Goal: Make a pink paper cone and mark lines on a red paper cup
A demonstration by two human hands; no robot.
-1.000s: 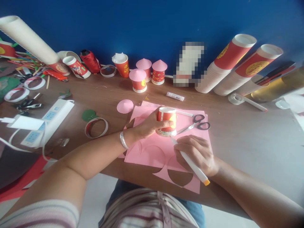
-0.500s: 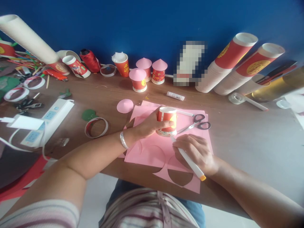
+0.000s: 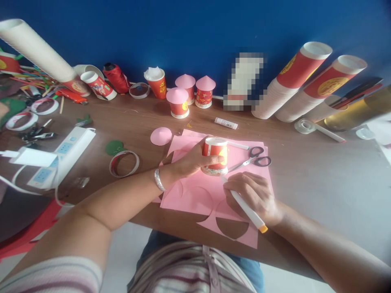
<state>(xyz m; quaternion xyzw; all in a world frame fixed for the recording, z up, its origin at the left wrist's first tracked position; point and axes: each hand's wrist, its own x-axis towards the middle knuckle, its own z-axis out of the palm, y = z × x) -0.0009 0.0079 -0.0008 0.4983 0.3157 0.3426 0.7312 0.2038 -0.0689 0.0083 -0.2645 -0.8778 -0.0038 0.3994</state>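
Wrapped around a red and white paper cup (image 3: 215, 148), my left hand (image 3: 194, 158) holds it over the pink paper (image 3: 189, 199). A white marker (image 3: 249, 211) with an orange end is pinched in my right hand (image 3: 252, 195). Its tip is at the patterned lower band of the cup; whether it touches cannot be made out. Scissors (image 3: 255, 158) with dark handles lie on the pink sheets behind my right hand, beside a thin white stick (image 3: 238, 145). Round pieces are cut out of the front sheet.
Cups with pink cone tops (image 3: 177, 101) stand at the back, with a loose pink cone (image 3: 161, 136) nearer. Tall cup stacks (image 3: 293, 77) lean at right. A glue stick (image 3: 226, 123), tape ring (image 3: 124, 164) and power strip (image 3: 61, 158) lie on the table.
My right hand and the marker have shifted very slightly to the right. The cup and my left hand stay nearly still. Something skin-coloured now shows at the far left edge.
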